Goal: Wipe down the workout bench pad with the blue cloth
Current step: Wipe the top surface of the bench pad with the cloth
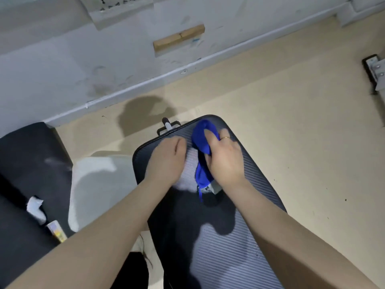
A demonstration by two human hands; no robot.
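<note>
Mat (23, 163), dark, sits at far left on the floor (291, 122), with a crumpled white scrap (36, 209) and a small yellow-labelled tube (56, 230) on it. Just right of it, a pale grey rounded object (98, 184), can't tell what it is. Your left hand (166, 161) is flat on the far end of the bench pad (256, 184), palm down, fingers together, gripping nothing. Pad is dark and ribbed and runs from the bottom edge up toward the wall (62, 69); a metal frame handle (167, 126) pokes out past its far end. Your right hand (225, 159) is just beside the left one, closed around the blue cloth (203, 140). Cloth is bunched, upper part lying on the pad near the far edge, lower tail hanging out under your palm and touching the pad. Ring (225, 138) on one right-hand finger. Wooden block (179, 37) is fixed to the wall above. Metal bracket (375, 71) at far right edge.
</note>
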